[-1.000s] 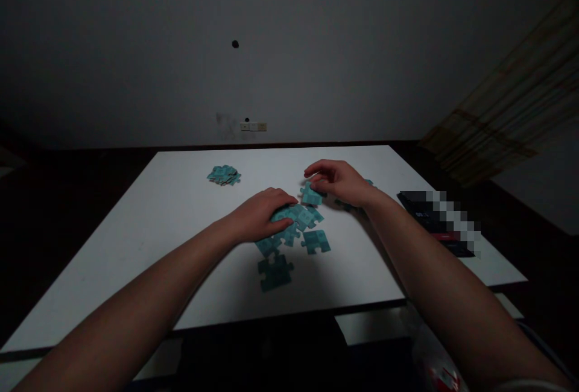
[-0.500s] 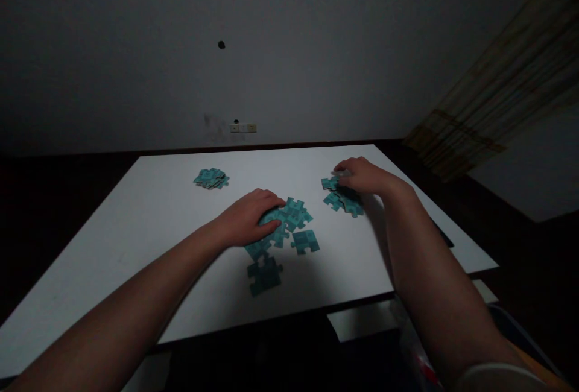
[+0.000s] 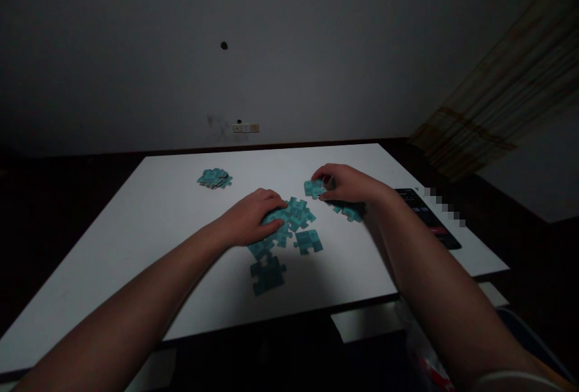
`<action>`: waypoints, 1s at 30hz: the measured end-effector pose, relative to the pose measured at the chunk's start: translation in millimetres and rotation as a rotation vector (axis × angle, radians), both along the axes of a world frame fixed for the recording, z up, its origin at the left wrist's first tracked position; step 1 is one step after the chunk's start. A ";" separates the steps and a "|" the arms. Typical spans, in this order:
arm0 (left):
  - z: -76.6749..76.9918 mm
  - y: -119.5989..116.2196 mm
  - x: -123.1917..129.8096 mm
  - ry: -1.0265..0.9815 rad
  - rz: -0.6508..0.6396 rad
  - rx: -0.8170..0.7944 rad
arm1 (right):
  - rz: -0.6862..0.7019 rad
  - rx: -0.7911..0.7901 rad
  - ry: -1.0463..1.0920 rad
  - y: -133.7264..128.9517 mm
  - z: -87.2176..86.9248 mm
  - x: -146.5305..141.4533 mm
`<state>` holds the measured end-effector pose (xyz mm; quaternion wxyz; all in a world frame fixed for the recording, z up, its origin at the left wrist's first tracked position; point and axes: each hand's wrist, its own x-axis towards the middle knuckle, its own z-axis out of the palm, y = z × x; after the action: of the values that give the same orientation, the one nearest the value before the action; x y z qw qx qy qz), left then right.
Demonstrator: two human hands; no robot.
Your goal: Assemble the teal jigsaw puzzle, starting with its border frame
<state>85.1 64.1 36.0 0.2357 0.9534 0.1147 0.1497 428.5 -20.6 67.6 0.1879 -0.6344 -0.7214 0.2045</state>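
My left hand [image 3: 251, 218] lies palm down on a loose pile of teal jigsaw puzzle pieces [image 3: 293, 216], covering part of it. My right hand [image 3: 350, 186] is left of a small group of teal pieces [image 3: 349, 211], its fingers around a single teal puzzle piece [image 3: 314, 188] lifted or pinched at the fingertips. Just below the pile is a separate teal piece [image 3: 308, 242]. Nearer me, a dark interlocked cluster of pieces [image 3: 268, 275] lies in shadow. A neat heap of teal pieces [image 3: 214, 178] sits farther left.
The pieces lie on a white table [image 3: 136, 259] with a dark edge nearer me. A black flat device [image 3: 427, 216], partly blurred out, lies near the right table edge. Behind stand a grey wall with a wall socket [image 3: 245, 128] and a brownish curtain [image 3: 488, 96] at right.
My right hand has moved left from the small group and now has one piece at its fingertips. My left hand stays on the pile. The view has shifted slightly.
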 end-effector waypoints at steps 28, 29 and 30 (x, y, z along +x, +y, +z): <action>-7.7 3.3 -1.7 -0.005 -0.018 0.045 | -0.136 -0.125 -0.087 -4.4 -1.9 47.1; -7.2 3.2 -1.7 -0.004 -0.017 0.045 | -0.137 -0.101 -0.059 -3.3 -2.4 45.5; -6.7 3.1 -1.7 -0.003 -0.016 0.046 | -0.140 -0.081 -0.023 -2.3 -2.7 43.3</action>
<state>83.5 67.2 29.3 0.2148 0.9592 0.1034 0.1517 471.7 -22.9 64.9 0.1676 -0.6926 -0.6686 0.2129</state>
